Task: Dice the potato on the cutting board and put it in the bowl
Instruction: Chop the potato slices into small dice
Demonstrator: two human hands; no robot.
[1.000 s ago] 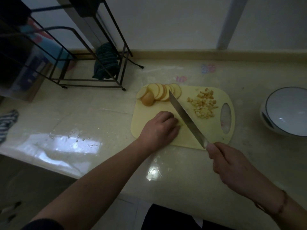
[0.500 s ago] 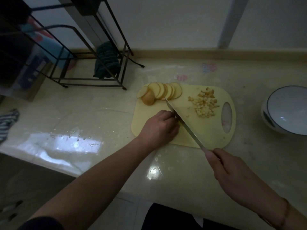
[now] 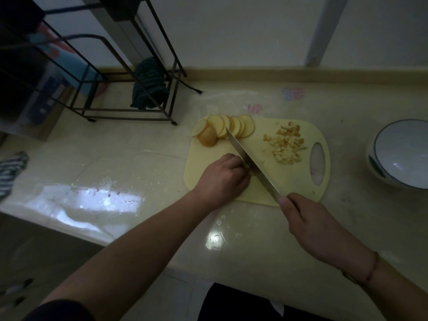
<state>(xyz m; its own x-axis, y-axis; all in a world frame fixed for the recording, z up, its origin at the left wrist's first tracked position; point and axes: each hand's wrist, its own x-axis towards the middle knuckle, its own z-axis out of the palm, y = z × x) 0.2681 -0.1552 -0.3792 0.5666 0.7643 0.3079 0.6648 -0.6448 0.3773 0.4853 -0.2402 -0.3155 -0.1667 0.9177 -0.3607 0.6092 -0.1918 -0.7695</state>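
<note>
A pale yellow cutting board (image 3: pixel 289 181) lies on the counter. Round potato slices (image 3: pixel 228 129) fan out at its far left corner, and a heap of diced potato (image 3: pixel 286 144) sits near its handle hole. My left hand (image 3: pixel 223 179) is curled down on the board's near left part, pressing on potato that it hides. My right hand (image 3: pixel 308 218) grips the handle of a long knife (image 3: pixel 251 166), whose blade runs diagonally across the board right beside my left fingers. A white bowl (image 3: pixel 403 156) with a dark rim stands right of the board; no potato shows in it.
A black wire rack (image 3: pixel 129 98) with a dark green cloth (image 3: pixel 149 89) stands at the back left. A striped cloth (image 3: pixel 11 172) hangs at the counter's left edge. The counter's front edge runs below my arms, with wet shine left of the board.
The knife blade has shifted left and come down close against my left fingers. My right hand moved slightly left with it. My left hand stays in place on the board.
</note>
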